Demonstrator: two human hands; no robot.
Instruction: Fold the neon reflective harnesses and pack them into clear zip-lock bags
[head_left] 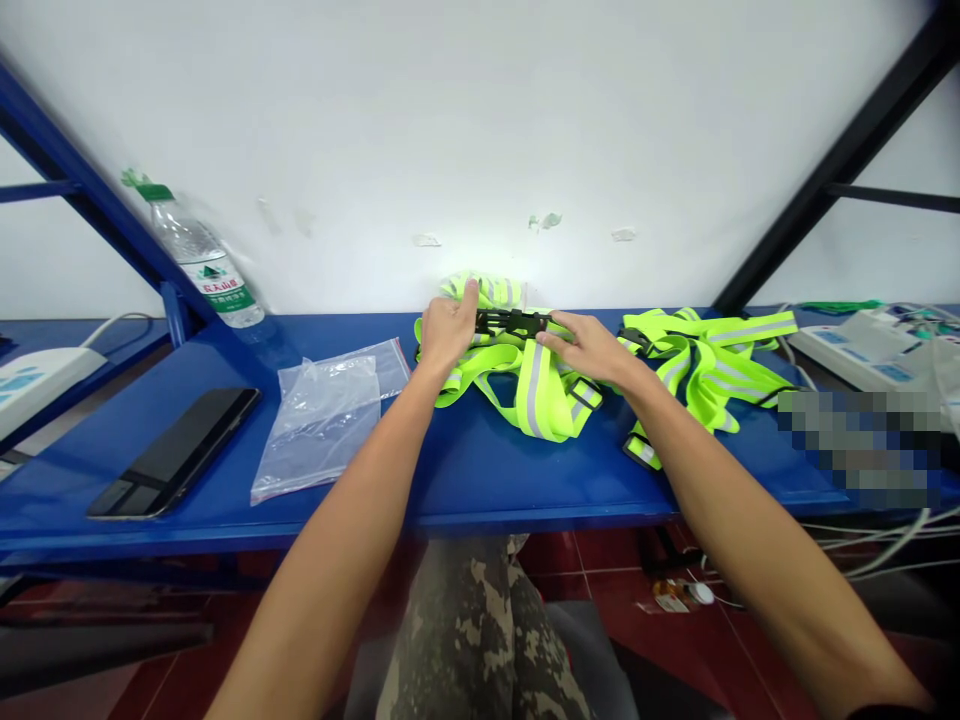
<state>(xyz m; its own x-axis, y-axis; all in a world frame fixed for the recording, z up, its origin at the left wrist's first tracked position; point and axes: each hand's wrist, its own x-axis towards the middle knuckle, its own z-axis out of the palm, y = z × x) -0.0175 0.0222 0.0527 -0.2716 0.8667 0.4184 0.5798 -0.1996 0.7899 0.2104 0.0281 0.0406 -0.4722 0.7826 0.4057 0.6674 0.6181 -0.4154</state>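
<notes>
Blue bench edge (465, 522) runs below hands (448, 330) (589, 347) gripping black buckle (511, 323).

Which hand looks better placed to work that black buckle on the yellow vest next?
Probably the right hand: its fingers reach onto the black buckle, while the left hand sits at the buckle's other end, thumb raised.

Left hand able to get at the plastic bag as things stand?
Probably yes. The left hand sits just right of the plastic bag, and nothing shows between them on the blue bench. It seems to be holding the black buckle, so it would likely have to let go first.
</notes>
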